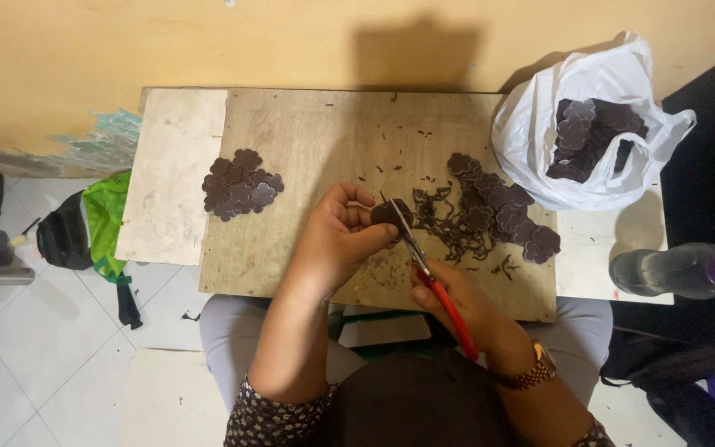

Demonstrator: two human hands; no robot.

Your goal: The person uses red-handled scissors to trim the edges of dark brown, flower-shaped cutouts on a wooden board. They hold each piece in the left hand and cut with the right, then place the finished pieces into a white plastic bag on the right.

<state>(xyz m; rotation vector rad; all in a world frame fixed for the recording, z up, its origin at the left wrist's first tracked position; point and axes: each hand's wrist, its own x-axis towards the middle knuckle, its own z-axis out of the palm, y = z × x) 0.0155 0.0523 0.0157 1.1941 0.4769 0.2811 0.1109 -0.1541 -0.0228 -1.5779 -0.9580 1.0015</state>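
- Two hands busy mid-frame: our left hand [337, 236] pinches a brown flower piece [386, 215], right hand [457, 302] grips red scissors [424, 269].
- We'd turn the piece, not the blades, for clean edges.

A crumpled white plastic bag [539, 141] sits upper right of the frame, open, holding dark brown flower-shaped cutouts [593, 136].

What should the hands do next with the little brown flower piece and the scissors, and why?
Probably turn the brown piece a little in the left hand and snip again. The right hand holds red-handled scissors with the blades at the piece's edge, and thin trimmings lie on the board, so the trimming looks unfinished.
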